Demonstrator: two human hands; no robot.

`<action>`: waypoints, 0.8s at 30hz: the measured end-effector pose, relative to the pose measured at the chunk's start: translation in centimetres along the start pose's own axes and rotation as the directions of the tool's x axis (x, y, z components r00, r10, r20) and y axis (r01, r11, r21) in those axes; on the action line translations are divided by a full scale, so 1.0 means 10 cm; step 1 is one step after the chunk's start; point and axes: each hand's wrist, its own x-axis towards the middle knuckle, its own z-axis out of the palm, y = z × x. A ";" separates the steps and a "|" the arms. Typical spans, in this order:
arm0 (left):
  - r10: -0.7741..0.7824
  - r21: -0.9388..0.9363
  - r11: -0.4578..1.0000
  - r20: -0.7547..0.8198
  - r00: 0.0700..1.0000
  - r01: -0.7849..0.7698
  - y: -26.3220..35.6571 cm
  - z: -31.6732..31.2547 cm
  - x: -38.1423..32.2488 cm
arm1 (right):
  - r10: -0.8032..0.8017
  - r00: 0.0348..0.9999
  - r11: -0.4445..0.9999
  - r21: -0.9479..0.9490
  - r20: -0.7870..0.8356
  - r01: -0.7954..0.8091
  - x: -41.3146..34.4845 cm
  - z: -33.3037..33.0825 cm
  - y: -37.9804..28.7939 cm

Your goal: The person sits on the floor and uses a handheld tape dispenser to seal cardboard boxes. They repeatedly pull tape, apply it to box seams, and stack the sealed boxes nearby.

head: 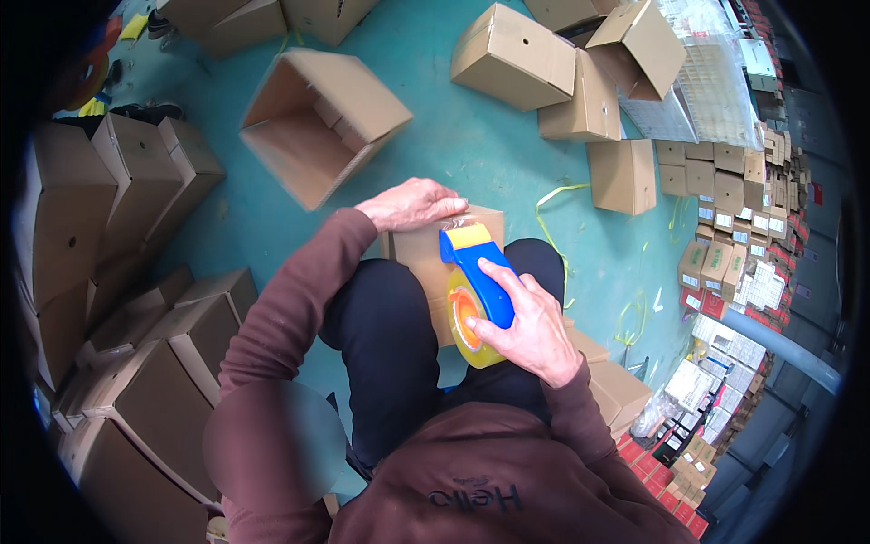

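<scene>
Between my knees stands a small cardboard box [416,253], its lower part partly hidden by my legs. My left hand [412,205] lies across the box's far top edge, thumb along the rim and fingers curled over the far side. In my right hand [537,325] is a blue tape dispenser [491,282] with a yellow roller at its head. The dispenser carries a large roll of clear yellowish packing tape [457,338] on an orange hub. Its head is over the right part of the box, and a shiny strip of tape shows near the top edge.
An open cardboard carton [367,88] lies on the green floor [435,81] ahead. Stacked cartons [163,381] crowd my left side. More boxes [513,58] stand ahead right, near a loose yellow strap [544,200]. Someone's shoe [160,26] shows at the far left.
</scene>
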 end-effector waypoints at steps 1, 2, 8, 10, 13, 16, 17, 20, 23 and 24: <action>-0.012 0.052 0.999 -0.009 1.000 0.012 0.04 0.03 -0.02 | -0.018 1.000 1.000 -0.009 -0.004 0.018 0.01 -0.02 0.00; 0.014 0.106 0.994 -0.002 1.000 -0.014 0.06 0.04 -0.04 | -0.013 1.000 1.000 -0.009 0.010 0.013 0.02 -0.03 -0.01; -0.057 0.153 0.987 0.022 0.998 0.053 0.12 0.08 -0.06 | -0.064 0.998 0.997 0.037 -0.017 0.064 0.04 0.02 0.05; -0.174 0.144 0.976 0.054 0.983 0.165 0.11 0.03 -0.04 | -0.106 0.993 0.991 0.083 -0.042 0.109 0.06 0.04 0.08; -0.220 0.161 0.966 0.086 0.972 0.204 0.10 0.00 -0.03 | -0.130 0.991 0.982 0.135 -0.038 0.134 0.08 0.04 0.12; -0.201 0.146 0.971 0.059 0.978 0.191 0.12 0.03 -0.02 | -0.131 0.991 0.983 0.129 -0.030 0.134 0.07 0.04 0.11; -0.199 0.145 0.971 0.051 0.979 0.190 0.13 0.04 -0.03 | -0.120 0.992 0.985 0.123 -0.031 0.123 0.04 0.05 0.10; -0.208 0.192 0.962 0.051 0.977 0.194 0.16 0.05 -0.03 | -0.115 0.993 0.988 0.102 -0.041 0.119 -0.09 0.08 0.08; -0.163 0.203 0.968 0.056 0.985 0.149 0.18 0.06 -0.06 | -0.068 0.998 0.992 0.109 0.014 0.066 -0.29 0.12 0.09; -0.204 0.238 0.954 0.070 0.977 0.182 0.19 0.06 -0.05 | -0.076 0.997 0.989 0.129 0.013 0.073 -0.36 0.14 0.09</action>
